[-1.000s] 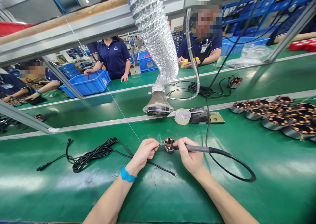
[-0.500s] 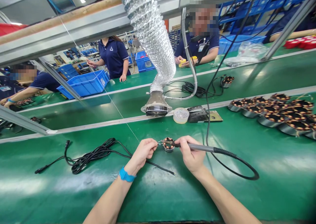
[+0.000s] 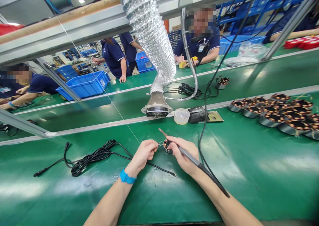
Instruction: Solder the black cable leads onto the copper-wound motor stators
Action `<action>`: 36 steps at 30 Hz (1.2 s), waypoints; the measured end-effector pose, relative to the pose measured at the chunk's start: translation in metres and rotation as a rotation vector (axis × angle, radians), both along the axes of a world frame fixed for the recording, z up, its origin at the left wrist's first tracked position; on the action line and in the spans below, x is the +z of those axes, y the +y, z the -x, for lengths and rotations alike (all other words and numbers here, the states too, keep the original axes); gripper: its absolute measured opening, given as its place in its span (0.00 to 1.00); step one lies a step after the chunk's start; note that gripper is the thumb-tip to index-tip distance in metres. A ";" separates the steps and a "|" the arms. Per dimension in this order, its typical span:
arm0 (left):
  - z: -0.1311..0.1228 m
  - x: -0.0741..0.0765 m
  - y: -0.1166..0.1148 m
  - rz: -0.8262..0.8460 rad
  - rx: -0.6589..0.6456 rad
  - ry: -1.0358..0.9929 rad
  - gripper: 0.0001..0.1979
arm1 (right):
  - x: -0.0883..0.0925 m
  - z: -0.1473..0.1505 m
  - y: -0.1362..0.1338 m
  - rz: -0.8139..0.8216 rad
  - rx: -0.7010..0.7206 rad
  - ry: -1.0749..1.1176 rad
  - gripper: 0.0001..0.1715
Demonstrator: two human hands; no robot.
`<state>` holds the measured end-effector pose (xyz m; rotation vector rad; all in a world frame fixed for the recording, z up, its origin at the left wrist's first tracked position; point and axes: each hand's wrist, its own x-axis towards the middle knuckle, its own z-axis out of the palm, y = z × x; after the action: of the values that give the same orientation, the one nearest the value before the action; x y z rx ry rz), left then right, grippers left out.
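Note:
A small motor stator [image 3: 166, 149] with copper windings stands on the green bench between my hands, partly covered by the right fingers. My left hand [image 3: 147, 150], wearing a blue wristband, is closed in a pinch at the stator's left side. From it a short silvery wire end sticks out toward the stator, and a thin solder wire [image 3: 121, 114] runs down to this hand from above. My right hand [image 3: 183, 153] is wrapped round a grey soldering iron [image 3: 188, 155]. The iron's tip points up and left, beyond the stator and apart from it; its cord trails along my right forearm.
A coiled black cable [image 3: 93, 158] lies at left, its bare end below my hands. Behind stand a fume extractor hood [image 3: 157, 103], a round whitish tub [image 3: 181, 115] and an iron stand [image 3: 198, 114]. Several larger stators [image 3: 272, 118] fill the right. Co-workers sit and stand across the bench.
My right hand has turned the soldering iron, so its tip has swung up and away from the stator's wire while the handle's rear dropped. My left hand stays nearly in place.

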<state>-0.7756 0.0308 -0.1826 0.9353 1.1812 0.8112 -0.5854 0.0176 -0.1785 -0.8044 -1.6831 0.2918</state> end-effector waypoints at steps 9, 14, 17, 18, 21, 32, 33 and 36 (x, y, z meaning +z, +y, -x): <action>-0.004 0.005 -0.003 -0.033 0.006 0.029 0.21 | -0.036 0.011 0.012 0.142 0.109 -0.157 0.27; -0.004 0.004 -0.007 -0.092 -0.011 0.036 0.24 | -0.035 0.012 0.010 0.158 0.145 -0.205 0.30; -0.002 0.002 -0.008 -0.132 -0.044 0.029 0.26 | -0.033 0.011 0.008 0.163 0.158 -0.230 0.29; -0.001 0.001 -0.008 -0.140 -0.061 0.026 0.27 | -0.032 0.011 0.007 0.168 0.163 -0.230 0.28; 0.002 0.000 -0.006 -0.145 -0.115 0.026 0.26 | -0.027 0.010 0.005 0.160 0.171 -0.213 0.28; 0.006 0.002 -0.001 -0.102 -0.240 -0.001 0.25 | -0.036 0.008 0.006 0.175 0.107 -0.097 0.25; 0.006 0.002 0.000 -0.087 -0.236 -0.026 0.25 | -0.036 0.009 0.005 0.177 0.106 -0.100 0.25; 0.004 0.003 0.000 -0.067 -0.212 -0.068 0.26 | -0.036 0.010 0.002 0.170 0.097 -0.160 0.23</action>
<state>-0.7797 0.0303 -0.1798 1.0606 0.9824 0.7092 -0.5953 0.0197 -0.2145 -0.8919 -1.8689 0.4526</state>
